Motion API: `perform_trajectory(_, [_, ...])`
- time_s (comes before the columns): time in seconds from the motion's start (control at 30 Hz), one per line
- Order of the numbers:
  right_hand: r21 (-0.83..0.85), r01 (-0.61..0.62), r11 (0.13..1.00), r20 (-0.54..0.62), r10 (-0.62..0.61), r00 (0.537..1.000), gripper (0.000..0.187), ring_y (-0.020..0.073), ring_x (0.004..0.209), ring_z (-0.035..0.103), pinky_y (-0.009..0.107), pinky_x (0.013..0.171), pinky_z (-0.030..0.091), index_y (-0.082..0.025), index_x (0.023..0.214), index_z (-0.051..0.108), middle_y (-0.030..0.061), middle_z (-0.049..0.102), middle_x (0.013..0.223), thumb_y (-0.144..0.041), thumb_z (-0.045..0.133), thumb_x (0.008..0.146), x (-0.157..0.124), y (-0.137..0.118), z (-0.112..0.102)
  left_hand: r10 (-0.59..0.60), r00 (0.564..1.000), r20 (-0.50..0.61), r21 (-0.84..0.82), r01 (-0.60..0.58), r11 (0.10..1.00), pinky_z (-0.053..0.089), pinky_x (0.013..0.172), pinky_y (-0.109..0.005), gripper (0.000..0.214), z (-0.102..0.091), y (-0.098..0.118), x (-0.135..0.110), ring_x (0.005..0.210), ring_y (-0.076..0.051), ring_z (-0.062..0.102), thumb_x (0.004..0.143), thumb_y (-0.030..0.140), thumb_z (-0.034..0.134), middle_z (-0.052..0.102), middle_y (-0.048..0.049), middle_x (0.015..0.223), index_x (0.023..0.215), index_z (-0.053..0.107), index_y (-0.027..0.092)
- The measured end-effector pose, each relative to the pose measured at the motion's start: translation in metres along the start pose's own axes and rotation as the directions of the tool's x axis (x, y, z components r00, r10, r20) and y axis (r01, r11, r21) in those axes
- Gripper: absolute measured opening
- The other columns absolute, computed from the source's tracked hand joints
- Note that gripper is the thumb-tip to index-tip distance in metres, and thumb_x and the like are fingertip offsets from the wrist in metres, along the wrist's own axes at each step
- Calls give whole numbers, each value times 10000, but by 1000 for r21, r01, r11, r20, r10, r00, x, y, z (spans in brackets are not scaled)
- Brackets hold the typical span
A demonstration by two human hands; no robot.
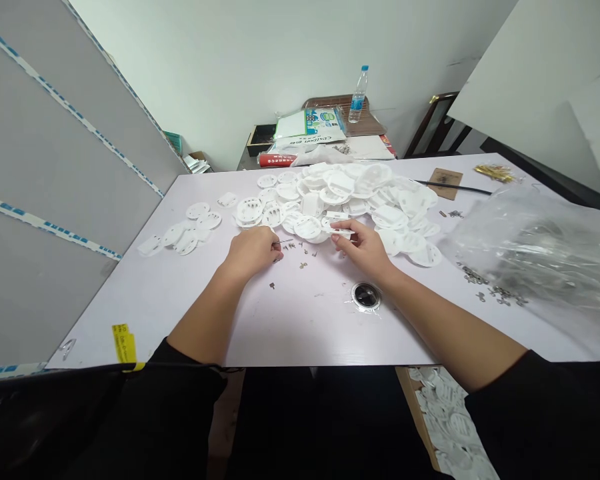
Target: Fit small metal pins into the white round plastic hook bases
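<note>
My left hand [253, 252] is closed in a pinch over the table, beside a few small metal parts [291, 245]. A thin, dark, pin-like piece [283, 241] sticks out from its fingertips; its kind is too small to make out. Between the thumb and fingers of my right hand [363, 248] is a white plastic piece [341, 231], held at the front edge of a big pile of white round plastic discs [325, 190]. Many of these discs have slots and raised rectangular blocks. Part of the held piece is hidden by the fingers.
More white discs [185, 235] lie at the left. A clear plastic bag [540, 247] and loose metal parts [500, 292] are at the right. A round cable hole [367, 296] sits near the front. Behind stands a water bottle [359, 97]. Below is a box of white parts [453, 420].
</note>
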State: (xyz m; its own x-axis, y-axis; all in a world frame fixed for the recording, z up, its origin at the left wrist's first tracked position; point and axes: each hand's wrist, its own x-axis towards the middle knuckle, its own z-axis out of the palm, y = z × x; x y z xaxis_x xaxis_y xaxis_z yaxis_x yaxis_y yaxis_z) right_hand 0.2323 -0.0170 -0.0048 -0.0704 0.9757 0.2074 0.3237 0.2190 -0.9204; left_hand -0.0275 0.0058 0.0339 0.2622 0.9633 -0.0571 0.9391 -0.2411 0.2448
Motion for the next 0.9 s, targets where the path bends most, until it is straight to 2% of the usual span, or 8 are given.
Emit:
perform_trajectory(0.17, [-4, -4, 1000, 3, 4, 1000, 440, 163, 653, 614, 351, 693, 513, -207, 1131, 684, 51, 709, 912, -542, 702, 847, 0, 0, 1, 1, 1000, 13, 54, -2, 999, 320, 563, -304, 100, 7, 3, 1, 747, -198, 573, 754, 172, 597, 706, -49, 932, 714, 684, 199])
perform_trajectory(0.33, [-7, 3, 1000, 6, -3, 1000, 446, 173, 654, 622, 357, 698, 514, -216, 1135, 681, 41, 702, 855, -555, 698, 846, 0, 0, 0, -5, 1000, -11, 20, 5, 1000, 339, 580, -306, 123, -1, 1, 0, 828, -221, 596, 791, 225, 592, 707, -55, 966, 745, 706, 217])
perform_trajectory(0.47, [-9, -2, 1000, 4, 2, 1000, 443, 172, 653, 623, 358, 691, 514, -219, 1127, 684, 46, 706, 881, -561, 696, 846, 0, 0, 0, -60, 997, 47, 65, 57, 996, 356, 580, -302, 95, -6, -1, -2, 791, -219, 600, 748, 218, 629, 713, -45, 890, 754, 722, 235])
perform_trajectory(0.6, [-8, 3, 1000, 2, -3, 1000, 441, 177, 647, 619, 358, 693, 511, -213, 1131, 683, 38, 696, 818, -550, 699, 847, 0, -1, 0, -43, 998, 44, 91, 38, 995, 347, 570, -295, 99, -3, 1, -3, 719, -200, 581, 719, 194, 629, 709, -57, 837, 758, 716, 217])
perform_trajectory(0.77, [-9, 15, 1000, 3, -15, 1000, 419, 157, 656, 619, 349, 687, 510, -219, 1116, 686, 57, 714, 1019, -539, 702, 847, 1, -1, 0, -17, 999, 46, 81, 13, 997, 318, 568, -293, 120, -3, 4, -4, 726, -200, 570, 711, 187, 589, 699, -46, 835, 760, 692, 226])
perform_trajectory(0.9, [-17, 15, 1000, 8, -15, 1000, 427, 149, 651, 616, 346, 678, 511, -211, 1118, 685, 73, 707, 1110, -540, 700, 847, 0, -2, 0, 60, 998, 26, 39, -61, 997, 300, 557, -305, 81, 0, 3, -4, 708, -199, 552, 736, 222, 581, 682, -46, 822, 709, 657, 218])
